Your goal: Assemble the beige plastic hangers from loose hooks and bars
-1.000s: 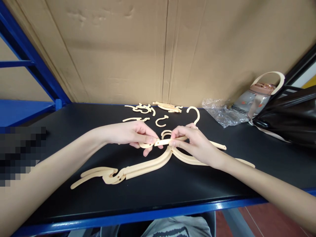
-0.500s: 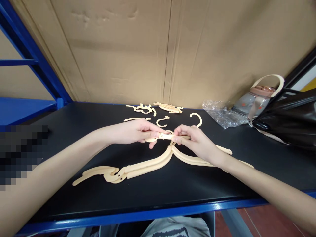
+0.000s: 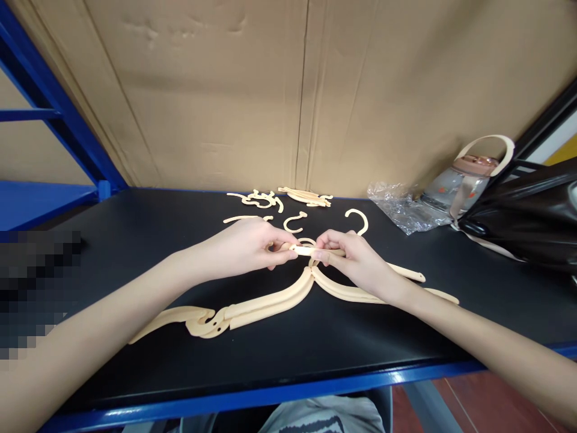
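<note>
Over the black tabletop (image 3: pixel 135 240), the left hand (image 3: pixel 246 246) and right hand (image 3: pixel 356 261) meet, each pinching with closed fingers one end of a short cream plastic hanger piece (image 3: pixel 303 249) held just above the surface. Directly below lie long curved cream plastic hanger arms (image 3: pixel 265 300). Behind sit loose cream plastic hooks (image 3: pixel 295 222) and crumpled clear plastic wrap (image 3: pixel 396 207).

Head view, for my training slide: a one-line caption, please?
Left hand and right hand pinch a cream hanger piece above hanger arms on a black table.
</note>
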`<state>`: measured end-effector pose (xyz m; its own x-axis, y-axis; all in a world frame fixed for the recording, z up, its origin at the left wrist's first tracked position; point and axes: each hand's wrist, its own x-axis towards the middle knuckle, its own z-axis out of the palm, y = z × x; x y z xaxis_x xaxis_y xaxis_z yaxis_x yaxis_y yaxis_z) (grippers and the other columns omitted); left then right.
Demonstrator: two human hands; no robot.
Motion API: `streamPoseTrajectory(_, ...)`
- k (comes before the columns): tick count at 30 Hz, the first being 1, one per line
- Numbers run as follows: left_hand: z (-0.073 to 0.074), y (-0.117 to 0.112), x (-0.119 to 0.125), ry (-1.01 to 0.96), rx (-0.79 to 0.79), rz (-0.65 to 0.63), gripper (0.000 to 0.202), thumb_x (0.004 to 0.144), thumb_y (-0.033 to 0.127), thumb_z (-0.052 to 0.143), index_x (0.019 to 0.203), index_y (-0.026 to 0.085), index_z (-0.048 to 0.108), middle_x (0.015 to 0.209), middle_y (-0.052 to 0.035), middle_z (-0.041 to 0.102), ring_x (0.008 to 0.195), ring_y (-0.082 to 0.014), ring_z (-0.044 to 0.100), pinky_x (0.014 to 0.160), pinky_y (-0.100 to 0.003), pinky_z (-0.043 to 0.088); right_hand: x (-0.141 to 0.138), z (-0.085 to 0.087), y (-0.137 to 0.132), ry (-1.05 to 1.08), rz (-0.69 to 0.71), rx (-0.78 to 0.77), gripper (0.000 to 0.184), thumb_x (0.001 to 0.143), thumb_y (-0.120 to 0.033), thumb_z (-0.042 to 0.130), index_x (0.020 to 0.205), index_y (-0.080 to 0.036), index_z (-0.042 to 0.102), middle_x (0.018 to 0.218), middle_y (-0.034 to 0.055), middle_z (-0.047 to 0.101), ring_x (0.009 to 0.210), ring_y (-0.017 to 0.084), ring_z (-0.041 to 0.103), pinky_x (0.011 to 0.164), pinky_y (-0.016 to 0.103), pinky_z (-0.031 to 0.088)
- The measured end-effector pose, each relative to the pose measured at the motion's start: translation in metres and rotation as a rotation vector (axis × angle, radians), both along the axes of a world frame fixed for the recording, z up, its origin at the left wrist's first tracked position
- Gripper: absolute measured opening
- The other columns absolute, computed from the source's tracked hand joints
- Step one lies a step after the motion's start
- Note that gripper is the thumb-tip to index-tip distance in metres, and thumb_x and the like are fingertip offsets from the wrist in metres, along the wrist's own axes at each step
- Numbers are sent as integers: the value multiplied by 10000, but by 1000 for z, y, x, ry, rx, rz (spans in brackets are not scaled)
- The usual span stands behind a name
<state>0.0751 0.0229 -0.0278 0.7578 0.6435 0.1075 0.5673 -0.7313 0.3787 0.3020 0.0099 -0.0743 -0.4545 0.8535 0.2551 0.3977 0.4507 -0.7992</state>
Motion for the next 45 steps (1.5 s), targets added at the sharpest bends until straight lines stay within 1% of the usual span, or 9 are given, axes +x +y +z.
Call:
streamPoseTrajectory(11,-5,2,-1,-12,112,-20,235,928,295,478,861,211,687,529,76,528,468,-72,446,513,-213,290,-2,4,-2,-91,-42,65,185,919,-349,543,799,-208,543,676,-20,658,621,142,576,687,275,418)
streamPoseTrajectory(16,-8,-1,0,-11,233,17,247,909,309,495,781,200,677,485,77,372,437,-72,320,490,-230,230,-1,5,-3,-104,-48,68,184,925,-347,541,804,-209,530,705,-20,671,645,143,598,750,292,424)
streamPoseTrajectory(21,-8,-4,3,15,247,60,317,910,342,470,684,186,630,498,67,247,454,-89,221,477,-242,181,2,7,0,-87,0,101,173,933,-356,538,833,-216,521,766,-24,692,712,148,643,828,311,420)
streamPoseTrajectory(24,-9,-3,3,7,223,102,243,902,354,478,961,212,666,479,82,287,440,-95,249,485,-227,214,3,9,2,-109,11,149,150,940,-357,533,871,-225,519,805,-16,694,752,165,649,818,321,428)
streamPoseTrajectory(26,-8,-3,3,23,199,120,258,901,364,475,1027,223,650,475,84,336,435,-98,298,492,-224,231,3,10,2,-163,1,204,119,948,-344,529,923,-229,512,818,-15,697,757,169,647,855,347,413)
streamPoseTrajectory(31,1,4,-5,65,137,202,271,895,437,469,877,220,631,562,54,506,506,-113,437,516,-226,260,9,14,3,-286,-76,392,134,929,-312,570,1015,-224,516,919,19,672,869,202,618,821,347,429)
streamPoseTrajectory(36,8,21,-21,-37,-41,195,302,881,443,486,778,184,602,705,25,610,584,-111,490,552,-216,337,25,18,15,-363,-181,677,111,909,-274,585,999,-220,547,1087,57,616,1074,255,530,939,411,384)
streamPoseTrajectory(40,9,32,-31,-141,-223,231,285,862,437,512,795,170,586,736,8,625,586,-107,520,563,-218,387,43,18,30,-283,-255,539,212,905,-319,565,1089,-222,524,1125,70,602,1001,235,582,864,365,451)
streamPoseTrajectory(45,10,36,-37,-253,-385,436,282,793,442,593,863,169,616,786,-22,645,615,-116,544,509,-205,377,55,22,38,-375,-346,287,182,934,-391,499,932,-227,579,740,-6,661,706,192,615,666,301,428)
